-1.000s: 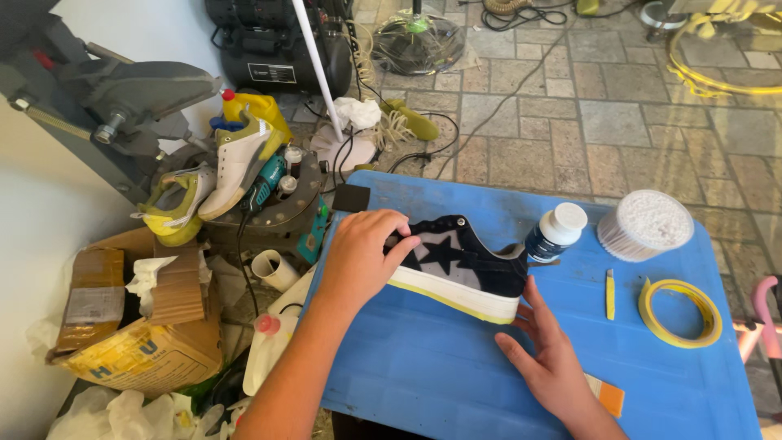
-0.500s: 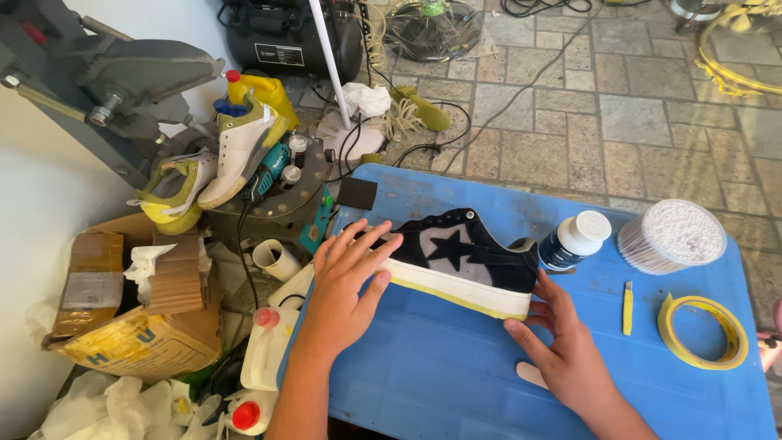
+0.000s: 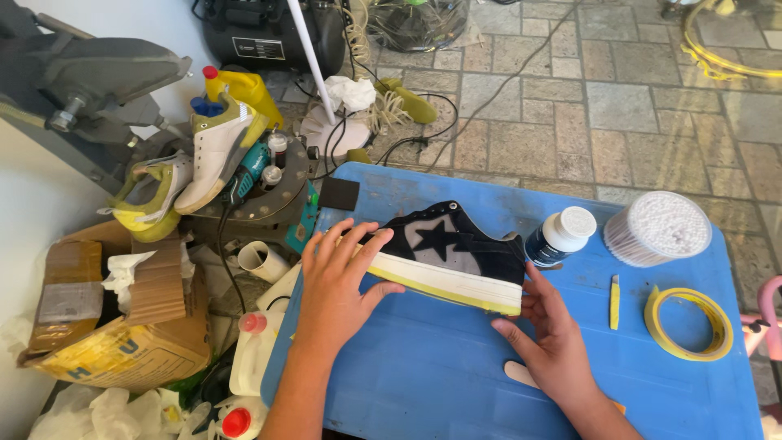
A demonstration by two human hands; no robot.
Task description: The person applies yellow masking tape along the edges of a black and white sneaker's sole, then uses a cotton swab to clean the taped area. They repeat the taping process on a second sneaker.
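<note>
**Head view: both hands steady a dark sneaker on the blue table**

Head view, nearest first: our left hand point(image 3: 338, 281) lies spread and flat over the toe of the black sneaker point(image 3: 448, 257), fingers open, pressing rather than gripping. Our right hand point(image 3: 550, 338) cups the heel end, fingers loosely curled against the taped sole edge. The sneaker lies on its side near the middle of the blue table point(image 3: 423, 383), sole towards us.

We judge the small dark bottle point(image 3: 560, 236), just beside the heel, to be the risk: a nudge of the shoe could tip it. The yellow tape roll point(image 3: 688, 323) and the tub of cotton swabs point(image 3: 658, 228) sit well apart to the right.

The tabletop looks scuffed and dusty. Beyond it we see stone paving, trailing cables, a white sneaker point(image 3: 216, 151) on a cluttered stand and cardboard boxes point(image 3: 114, 326) to the left.
</note>
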